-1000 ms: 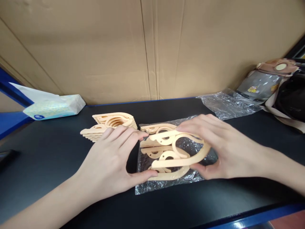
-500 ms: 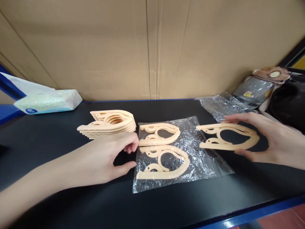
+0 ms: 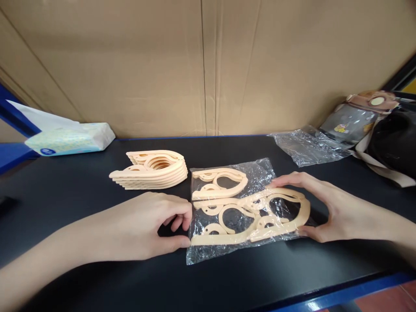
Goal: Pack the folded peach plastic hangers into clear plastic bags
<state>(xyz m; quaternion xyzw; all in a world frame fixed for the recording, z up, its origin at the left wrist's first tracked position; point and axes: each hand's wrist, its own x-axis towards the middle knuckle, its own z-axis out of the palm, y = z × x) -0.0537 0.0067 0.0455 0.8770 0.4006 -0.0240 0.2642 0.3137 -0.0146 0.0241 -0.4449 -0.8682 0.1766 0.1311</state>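
Observation:
My right hand (image 3: 320, 210) grips the curved end of a beige folding clothes hanger (image 3: 303, 212) between thumb and fingers. Its left ends overlap a second folding hanger (image 3: 234, 238) in a clear plastic bag (image 3: 208, 255); whether the held one is inside the bag or on top, I cannot tell. Above the second hanger, another folding hanger (image 3: 242, 184) lies in the bag. At the bag's left edge, my left hand (image 3: 156, 225) has its fingers curled and thumb apart, the tips touching the edge by the hanger ends. A stack of folding hangers (image 3: 156, 175) stands behind that hand.
A tissue pack (image 3: 74, 138) sits at the back left. Another clear plastic bag (image 3: 308, 145) lies at the back right beside a drink bottle (image 3: 347, 121) and a black bag (image 3: 394, 141). Cardboard (image 3: 146, 69) walls off the rear of the black table (image 3: 162, 286).
My right hand has moved left with the folding hanger, from the bag's right side to over the lower hanger. My left hand has shifted slightly down, staying at the bag's left edge.

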